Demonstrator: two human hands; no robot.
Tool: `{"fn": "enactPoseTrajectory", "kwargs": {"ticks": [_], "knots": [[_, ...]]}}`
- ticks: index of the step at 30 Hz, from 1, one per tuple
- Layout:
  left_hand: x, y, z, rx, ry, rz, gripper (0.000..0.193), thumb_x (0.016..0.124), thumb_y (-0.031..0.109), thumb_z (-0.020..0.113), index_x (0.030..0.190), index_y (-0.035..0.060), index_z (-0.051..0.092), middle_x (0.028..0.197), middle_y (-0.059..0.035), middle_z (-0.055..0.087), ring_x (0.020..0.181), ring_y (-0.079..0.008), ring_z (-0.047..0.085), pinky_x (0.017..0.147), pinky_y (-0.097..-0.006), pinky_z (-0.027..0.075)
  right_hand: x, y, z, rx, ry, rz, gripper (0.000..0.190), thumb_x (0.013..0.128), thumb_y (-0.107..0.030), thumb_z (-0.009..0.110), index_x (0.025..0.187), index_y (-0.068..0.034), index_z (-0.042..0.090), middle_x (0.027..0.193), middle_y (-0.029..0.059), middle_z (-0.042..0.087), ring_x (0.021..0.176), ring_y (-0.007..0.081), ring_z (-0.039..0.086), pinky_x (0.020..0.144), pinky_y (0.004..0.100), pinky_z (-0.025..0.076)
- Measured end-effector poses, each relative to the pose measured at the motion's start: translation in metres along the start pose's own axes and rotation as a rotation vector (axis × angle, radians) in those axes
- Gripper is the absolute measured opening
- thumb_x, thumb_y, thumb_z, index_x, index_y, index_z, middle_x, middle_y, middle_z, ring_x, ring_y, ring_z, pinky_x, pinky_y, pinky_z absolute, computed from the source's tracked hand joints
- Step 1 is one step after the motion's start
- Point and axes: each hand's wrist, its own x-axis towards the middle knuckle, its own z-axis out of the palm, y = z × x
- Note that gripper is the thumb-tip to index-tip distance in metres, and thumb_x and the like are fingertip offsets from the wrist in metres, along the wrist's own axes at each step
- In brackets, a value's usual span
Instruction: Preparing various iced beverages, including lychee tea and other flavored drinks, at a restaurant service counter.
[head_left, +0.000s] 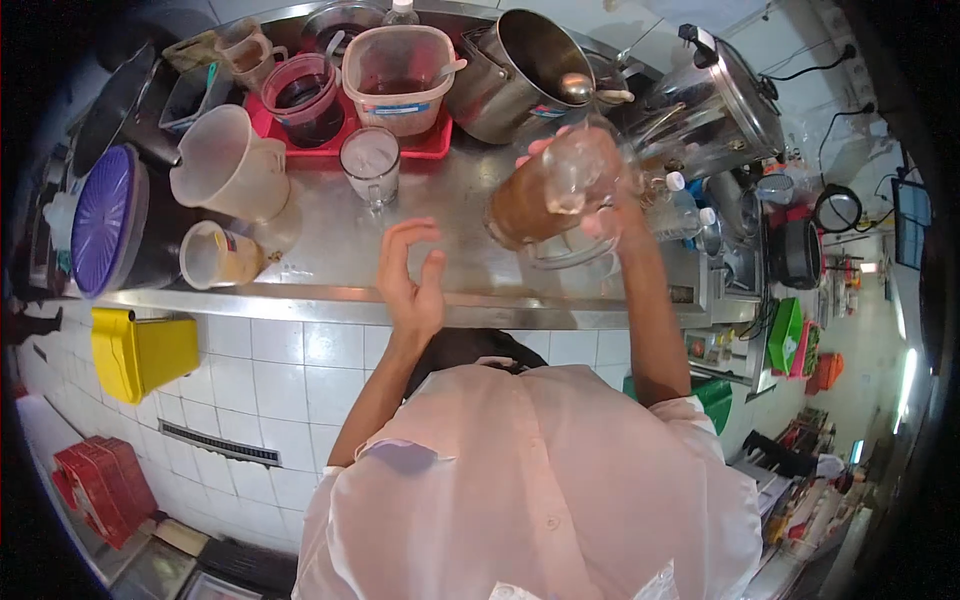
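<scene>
My right hand (600, 195) grips a clear pitcher (525, 199) of brown liquid around its upper part. The pitcher is tilted over the steel counter (330, 247), its handle toward me. My left hand (412, 277) is raised above the counter's front edge, fingers curled apart, holding nothing. Beyond it stands a glass mug (370, 169) with whitish contents, in front of a red tray (427, 146). On that tray are a pink plastic jug (300, 97) and a square plastic tub (399, 82), each with dark liquid and a utensil. A steel pot (487, 90) with a ladle stands behind the pitcher.
At left stand a translucent plastic pitcher (232, 165), a small plastic tub (217, 255) and a purple-lidded container (109, 221). Plastic bottles (671, 210) and a large steel pot (705, 112) are at right. A yellow bin (146, 356) stands below the counter. A person (787, 454) is far right.
</scene>
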Motion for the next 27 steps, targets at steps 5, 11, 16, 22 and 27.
{"fn": "enactPoseTrajectory", "kwargs": {"ticks": [5,11,16,22,27], "knots": [[0.000,0.047,0.029,-0.225,0.025,-0.088,0.016,0.086,0.006,0.054,0.099,-0.0011,0.060,0.100,-0.0123,0.065,0.097,-0.0213,0.061,0.092,-0.0327,0.044,0.000,-0.029,-0.052,0.126,0.299,0.204,0.057,0.086,-0.034,0.063,0.132,-0.005,0.048,0.122,0.0123,0.060,0.116,0.0231,0.057,0.101,0.0366,0.047],[0.024,0.109,0.034,-0.407,-0.016,-0.041,0.020,0.089,0.013,0.051,0.100,-0.0019,0.060,0.096,-0.0110,0.066,0.092,-0.0187,0.062,0.088,-0.0313,0.046,0.009,-0.092,0.004,-0.315,0.253,-0.136,0.041,0.085,-0.029,0.064,0.116,-0.003,0.058,0.107,0.0072,0.065,0.102,0.0165,0.060,0.088,0.0283,0.046],[0.044,0.157,0.040,-0.530,-0.104,0.010,0.022,0.091,0.016,0.052,0.099,-0.0025,0.061,0.094,-0.0094,0.066,0.090,-0.0158,0.062,0.084,-0.0277,0.046,0.011,-0.130,0.025,-0.638,0.200,-0.149,0.041,0.079,-0.029,0.071,0.106,0.002,0.066,0.100,0.0061,0.066,0.095,0.0143,0.062,0.086,0.0262,0.046],[0.058,0.198,0.044,-0.281,-0.203,-0.002,0.030,0.095,0.024,0.051,0.109,-0.0005,0.062,0.100,-0.0083,0.066,0.094,-0.0152,0.062,0.088,-0.0285,0.046,0.016,-0.131,0.048,-0.600,0.230,-0.140,0.042,0.075,-0.033,0.076,0.100,0.000,0.070,0.095,0.0065,0.068,0.086,0.0142,0.063,0.079,0.0274,0.048],[0.068,0.204,0.048,-0.296,-0.202,-0.072,0.026,0.097,0.028,0.055,0.099,0.0032,0.063,0.084,-0.0001,0.061,0.076,-0.0081,0.056,0.072,-0.0211,0.045,0.017,-0.141,0.063,-0.719,0.238,-0.088,0.039,0.079,-0.032,0.077,0.100,-0.004,0.060,0.094,0.0050,0.064,0.086,0.0130,0.060,0.076,0.0249,0.049]]}}
